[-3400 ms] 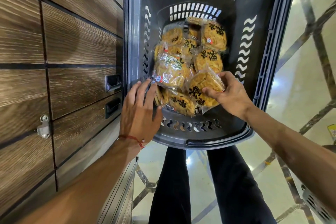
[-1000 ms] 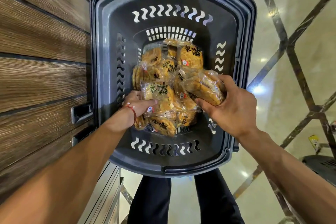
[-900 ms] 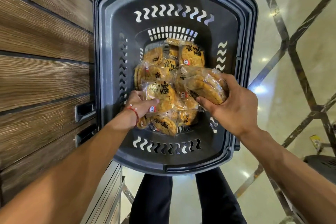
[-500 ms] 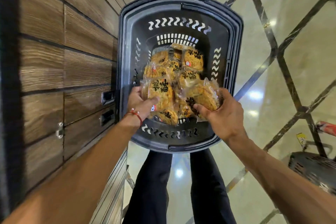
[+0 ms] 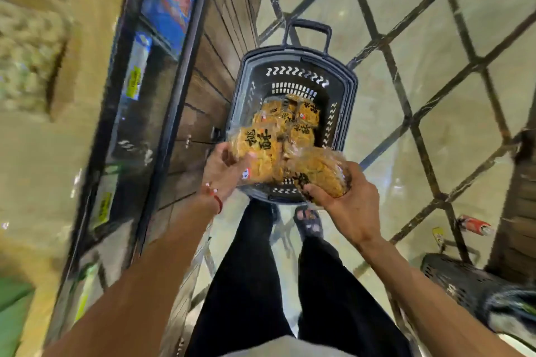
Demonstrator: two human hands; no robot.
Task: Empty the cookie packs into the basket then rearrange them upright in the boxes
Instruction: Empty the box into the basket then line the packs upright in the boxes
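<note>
Clamping crinkly cookie packs (image 5: 258, 151), left hand (image 5: 223, 171) and right hand (image 5: 351, 206) fingers (image 5: 313, 191) hover over slotted basket (image 5: 339, 95).

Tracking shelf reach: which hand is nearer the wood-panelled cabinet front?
Left. The left hand is just beside the cabinet front; the right hand is farther out, at the near-right corner of the basket.
</note>
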